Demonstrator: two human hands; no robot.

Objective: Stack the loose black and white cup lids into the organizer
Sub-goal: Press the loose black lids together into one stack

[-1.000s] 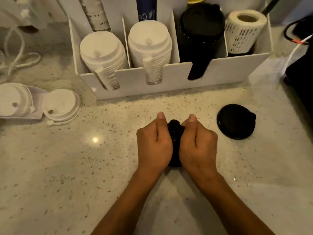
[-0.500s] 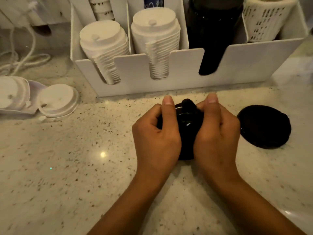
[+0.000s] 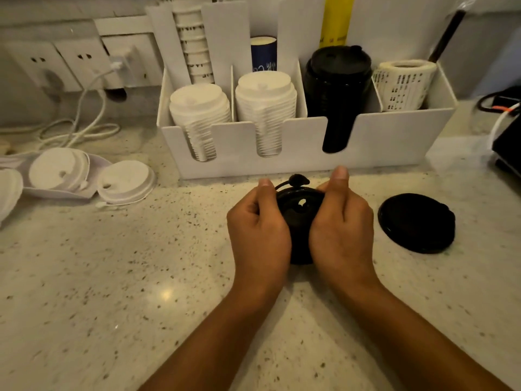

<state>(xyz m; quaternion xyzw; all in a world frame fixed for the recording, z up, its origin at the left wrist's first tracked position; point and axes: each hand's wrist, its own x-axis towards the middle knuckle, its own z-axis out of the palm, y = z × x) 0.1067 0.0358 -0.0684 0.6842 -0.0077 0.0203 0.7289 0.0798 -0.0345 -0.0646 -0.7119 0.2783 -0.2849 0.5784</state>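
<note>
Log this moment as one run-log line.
left hand: grips black lid | right hand: grips same lid | loose black lid: on counter | organizer: black stack in third slot

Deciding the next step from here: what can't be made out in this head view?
- Held black lid: both sides hidden by left hand and right hand; one lid or several, unclear.
- Black lid stack: base hidden by organizer front wall.
- White lids: cut off at left edge.

The tabletop (image 3: 112,277) looks like polished speckled stone, glossy under the light. The held black lid (image 3: 298,213) is shiny plastic. The organizer (image 3: 380,142) is smooth matt white.
</note>
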